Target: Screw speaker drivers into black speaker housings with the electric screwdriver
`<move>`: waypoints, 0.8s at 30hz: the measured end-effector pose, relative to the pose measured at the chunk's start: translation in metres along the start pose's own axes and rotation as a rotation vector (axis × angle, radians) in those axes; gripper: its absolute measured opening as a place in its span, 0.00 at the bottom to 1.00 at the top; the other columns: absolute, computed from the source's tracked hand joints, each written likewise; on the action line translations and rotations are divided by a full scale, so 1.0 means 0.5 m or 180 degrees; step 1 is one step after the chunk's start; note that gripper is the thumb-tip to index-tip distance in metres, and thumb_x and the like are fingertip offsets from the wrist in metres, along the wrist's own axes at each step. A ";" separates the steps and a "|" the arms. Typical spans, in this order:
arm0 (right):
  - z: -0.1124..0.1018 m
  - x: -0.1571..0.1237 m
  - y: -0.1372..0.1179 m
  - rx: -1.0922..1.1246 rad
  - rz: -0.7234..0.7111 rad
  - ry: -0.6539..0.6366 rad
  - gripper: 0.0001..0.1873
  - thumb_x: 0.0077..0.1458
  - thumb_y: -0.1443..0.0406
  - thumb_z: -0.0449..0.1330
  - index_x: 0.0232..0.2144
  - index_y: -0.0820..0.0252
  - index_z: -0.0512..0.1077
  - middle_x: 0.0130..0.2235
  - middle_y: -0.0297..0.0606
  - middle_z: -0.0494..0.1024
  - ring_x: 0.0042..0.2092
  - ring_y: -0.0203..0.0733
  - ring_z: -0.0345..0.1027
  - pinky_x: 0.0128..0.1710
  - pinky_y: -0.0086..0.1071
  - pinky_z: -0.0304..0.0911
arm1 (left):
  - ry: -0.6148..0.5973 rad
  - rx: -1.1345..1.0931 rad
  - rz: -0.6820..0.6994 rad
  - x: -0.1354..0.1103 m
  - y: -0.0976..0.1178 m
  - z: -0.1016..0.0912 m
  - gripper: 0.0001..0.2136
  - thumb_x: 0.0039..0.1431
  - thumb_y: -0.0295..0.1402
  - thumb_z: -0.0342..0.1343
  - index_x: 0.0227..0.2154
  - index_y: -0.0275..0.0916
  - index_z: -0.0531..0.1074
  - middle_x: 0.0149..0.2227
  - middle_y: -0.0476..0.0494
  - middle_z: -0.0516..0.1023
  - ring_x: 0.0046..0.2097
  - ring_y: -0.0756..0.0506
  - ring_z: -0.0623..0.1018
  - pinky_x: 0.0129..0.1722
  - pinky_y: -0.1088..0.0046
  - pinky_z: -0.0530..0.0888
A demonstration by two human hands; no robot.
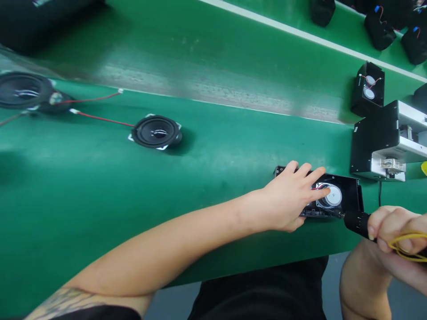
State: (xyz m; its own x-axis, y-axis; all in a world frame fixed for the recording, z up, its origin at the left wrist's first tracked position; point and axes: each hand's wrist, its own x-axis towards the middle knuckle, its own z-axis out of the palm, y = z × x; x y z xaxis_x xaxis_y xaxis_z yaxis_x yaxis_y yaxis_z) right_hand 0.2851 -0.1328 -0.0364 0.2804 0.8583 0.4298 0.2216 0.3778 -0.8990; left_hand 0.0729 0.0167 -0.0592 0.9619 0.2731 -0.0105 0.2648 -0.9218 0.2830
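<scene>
A green table [207, 178] spreads beneath both arms, with a black-and-silver machine [373, 149] straight ahead of the right hand [398, 224]. Directly under the left hand [288, 193] lies an open black case [348, 193], long axis running left to right; that hand, the nearer, grips across it, fingers spread, hiding its left part. The right hand, off its near right corner, clenches a screwdriver [357, 223] pointing leftward at the near edge. A loose speaker [156, 132] sits well left of the left hand; a yellow cord [408, 240] loops over the right.
</scene>
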 end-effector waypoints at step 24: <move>0.076 -0.002 0.043 0.0139 -0.0711 0.0235 0.06 0.60 0.56 0.62 0.40 0.45 0.73 0.23 0.28 0.65 0.17 0.38 0.57 0.17 0.37 0.64 | 0.0054 -0.0104 -0.0017 -0.002 0.006 -0.005 0.39 0.52 0.43 0.70 0.68 0.47 0.66 0.72 0.31 0.59 0.58 0.29 0.70 0.51 0.55 0.66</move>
State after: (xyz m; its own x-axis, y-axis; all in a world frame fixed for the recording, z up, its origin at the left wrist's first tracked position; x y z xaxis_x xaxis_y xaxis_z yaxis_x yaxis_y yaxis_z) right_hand 0.2539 -0.1124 -0.0592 0.2967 0.7246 0.6221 0.2456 0.5716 -0.7829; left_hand 0.0724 0.0142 -0.0559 0.9592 0.2828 0.0041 0.2673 -0.9110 0.3142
